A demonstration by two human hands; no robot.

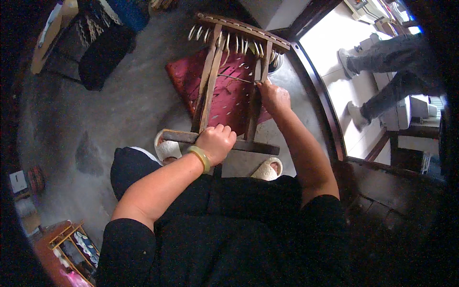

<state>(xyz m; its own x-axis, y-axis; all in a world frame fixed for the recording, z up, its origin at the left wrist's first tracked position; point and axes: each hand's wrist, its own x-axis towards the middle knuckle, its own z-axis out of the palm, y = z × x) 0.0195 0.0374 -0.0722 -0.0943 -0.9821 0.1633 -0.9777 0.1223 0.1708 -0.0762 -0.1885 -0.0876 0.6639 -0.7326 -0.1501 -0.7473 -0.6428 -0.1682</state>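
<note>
A wooden folding frame (211,81) stands tilted in front of me, with its legs crossing. Pale cord-like loops (236,44) hang in a row from the slotted bar (244,31) at its far end. My left hand (217,145), with a pale bangle at the wrist, is closed around the near crossbar (260,147). Farther off, my right hand (275,98) has its fingers closed at the frame's right leg; the fingertips are partly hidden. A thin rod (234,78) spans the legs near that hand.
Under the frame lies a dark red patterned sheet (179,71) on the grey floor. My feet wear pale slippers (167,149). A dark-framed doorway at right shows a person's legs (387,57). A black chair-like item (103,57) stands far left, a wooden rack (71,248) near left.
</note>
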